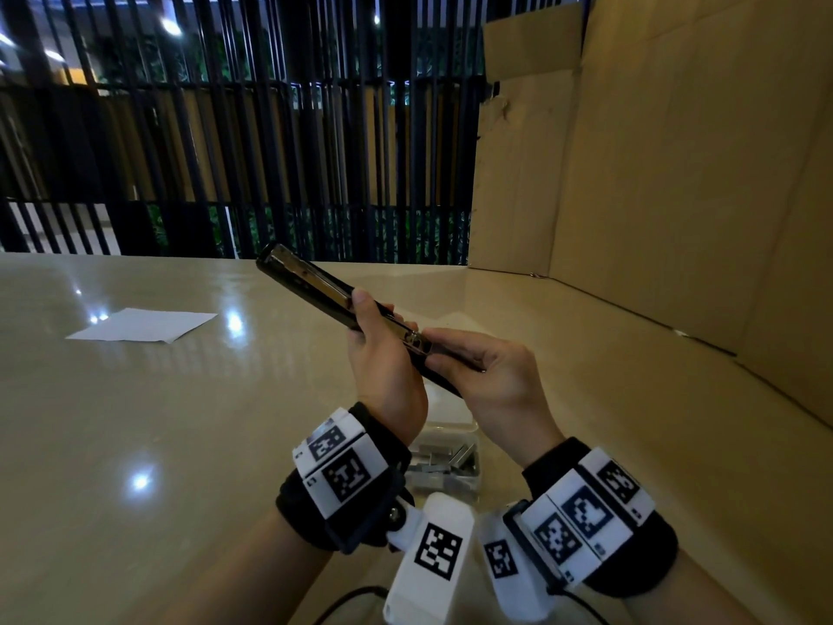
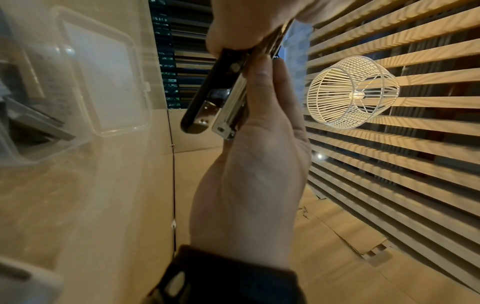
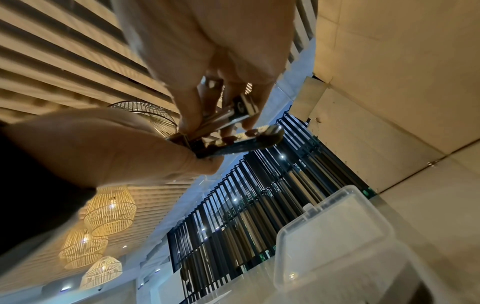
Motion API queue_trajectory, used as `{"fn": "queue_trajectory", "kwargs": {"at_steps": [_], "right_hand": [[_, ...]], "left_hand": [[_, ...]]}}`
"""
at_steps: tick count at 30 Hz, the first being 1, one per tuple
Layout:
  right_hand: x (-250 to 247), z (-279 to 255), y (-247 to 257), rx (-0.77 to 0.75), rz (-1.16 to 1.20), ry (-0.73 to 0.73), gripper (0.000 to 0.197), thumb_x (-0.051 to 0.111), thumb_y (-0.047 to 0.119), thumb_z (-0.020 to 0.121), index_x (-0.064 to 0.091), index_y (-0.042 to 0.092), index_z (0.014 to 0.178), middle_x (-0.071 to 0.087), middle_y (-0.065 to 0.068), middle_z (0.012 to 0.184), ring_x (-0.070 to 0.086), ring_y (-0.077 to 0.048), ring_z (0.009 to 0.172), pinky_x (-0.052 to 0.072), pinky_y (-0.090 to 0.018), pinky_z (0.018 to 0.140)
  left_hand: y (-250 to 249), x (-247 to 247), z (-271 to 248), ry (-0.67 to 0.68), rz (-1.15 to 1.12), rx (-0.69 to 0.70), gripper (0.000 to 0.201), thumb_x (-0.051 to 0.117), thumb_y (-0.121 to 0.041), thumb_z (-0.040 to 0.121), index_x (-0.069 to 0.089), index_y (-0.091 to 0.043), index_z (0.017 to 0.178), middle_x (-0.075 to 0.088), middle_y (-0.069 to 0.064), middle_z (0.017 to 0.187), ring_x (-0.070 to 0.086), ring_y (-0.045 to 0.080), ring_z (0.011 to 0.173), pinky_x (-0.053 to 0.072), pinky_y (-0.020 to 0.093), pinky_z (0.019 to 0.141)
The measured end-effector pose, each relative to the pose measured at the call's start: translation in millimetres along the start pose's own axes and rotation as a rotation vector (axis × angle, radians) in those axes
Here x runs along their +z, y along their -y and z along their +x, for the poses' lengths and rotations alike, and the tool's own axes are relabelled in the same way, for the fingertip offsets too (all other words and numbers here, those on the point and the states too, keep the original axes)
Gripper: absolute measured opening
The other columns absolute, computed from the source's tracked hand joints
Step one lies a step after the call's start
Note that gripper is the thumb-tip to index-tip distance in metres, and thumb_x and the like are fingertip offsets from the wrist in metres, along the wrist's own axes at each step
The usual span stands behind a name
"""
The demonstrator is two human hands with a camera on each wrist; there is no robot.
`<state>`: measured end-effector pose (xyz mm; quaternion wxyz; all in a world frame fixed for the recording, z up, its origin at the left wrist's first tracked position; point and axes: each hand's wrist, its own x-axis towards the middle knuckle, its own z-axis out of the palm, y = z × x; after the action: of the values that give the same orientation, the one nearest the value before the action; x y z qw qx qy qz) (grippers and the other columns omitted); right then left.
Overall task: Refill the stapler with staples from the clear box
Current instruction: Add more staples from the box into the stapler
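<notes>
A black stapler (image 1: 306,277) is swung open and held in the air over the table, its metal staple channel facing up. My left hand (image 1: 374,318) grips its middle, thumb on top. My right hand (image 1: 439,351) pinches the near end by the hinge. From the left wrist, the stapler (image 2: 215,96) shows its black base and its metal rail spread apart against my left palm. The right wrist view shows the stapler (image 3: 233,139) between both hands. The clear box (image 1: 446,462) of staple strips lies open on the table below my wrists, partly hidden by them.
A white sheet of paper (image 1: 144,327) lies on the glossy beige table (image 1: 157,421) to the left. A large opened cardboard box (image 1: 676,173) stands along the right and back. Dark vertical railings (image 1: 270,151) run behind the table's far edge.
</notes>
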<state>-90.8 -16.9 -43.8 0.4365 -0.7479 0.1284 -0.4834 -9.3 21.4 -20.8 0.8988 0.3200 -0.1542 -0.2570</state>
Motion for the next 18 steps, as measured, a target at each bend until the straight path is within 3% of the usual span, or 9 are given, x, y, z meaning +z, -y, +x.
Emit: {"fn": "queue_trajectory", "kwargs": {"at_steps": [5,9,11,13,15,18], "right_hand": [[-6,4,-9,0.055,-0.043,0.025,0.029,0.068,0.0,0.075,0.069,0.006,0.103,0.068,0.005,0.093,0.063,0.016,0.073,0.046,0.0,0.072],[-21,9,-4,0.147,-0.09,0.121,0.021,0.061,0.016,0.084,0.07,0.012,0.103,0.069,0.007,0.094,0.061,0.014,0.076,0.047,-0.003,0.075],[-32,13,2,0.187,-0.057,0.079,0.022,0.048,0.026,0.091,0.067,0.021,0.1,0.068,0.009,0.098,0.063,0.007,0.087,0.05,-0.012,0.08],[-42,17,7,0.259,0.011,0.025,0.023,0.04,0.029,0.094,0.063,0.029,0.097,0.069,0.005,0.101,0.064,-0.011,0.094,0.051,-0.029,0.083],[-47,18,12,0.318,0.044,0.084,0.021,0.041,0.028,0.094,0.062,0.027,0.096,0.069,0.0,0.1,0.064,-0.018,0.09,0.053,-0.032,0.079],[-44,15,15,0.328,0.016,0.247,0.014,0.057,0.023,0.085,0.063,0.024,0.098,0.067,-0.003,0.101,0.065,-0.015,0.081,0.057,-0.024,0.067]], "left_hand": [[3,-2,4,-0.04,-0.04,-0.08,0.036,0.036,-0.041,0.097,0.04,-0.014,0.073,0.036,0.0,0.064,0.04,0.013,0.056,0.039,0.024,0.056],[3,-4,9,-0.055,-0.064,-0.134,0.037,0.036,-0.044,0.096,0.042,-0.014,0.076,0.038,-0.001,0.065,0.042,0.013,0.058,0.041,0.025,0.061],[-1,-3,11,-0.048,-0.066,-0.129,0.036,0.037,-0.045,0.096,0.043,-0.015,0.077,0.039,-0.001,0.066,0.044,0.014,0.06,0.043,0.028,0.068],[-7,-1,13,-0.039,-0.085,-0.115,0.036,0.036,-0.046,0.096,0.043,-0.016,0.077,0.04,-0.001,0.066,0.044,0.014,0.061,0.043,0.032,0.073],[-10,-1,15,-0.044,-0.108,-0.121,0.036,0.036,-0.046,0.096,0.043,-0.016,0.077,0.039,-0.001,0.066,0.044,0.014,0.06,0.044,0.034,0.078],[-11,-2,16,-0.06,-0.13,-0.15,0.035,0.038,-0.046,0.095,0.044,-0.016,0.078,0.038,-0.001,0.067,0.043,0.014,0.062,0.043,0.035,0.086]]}}
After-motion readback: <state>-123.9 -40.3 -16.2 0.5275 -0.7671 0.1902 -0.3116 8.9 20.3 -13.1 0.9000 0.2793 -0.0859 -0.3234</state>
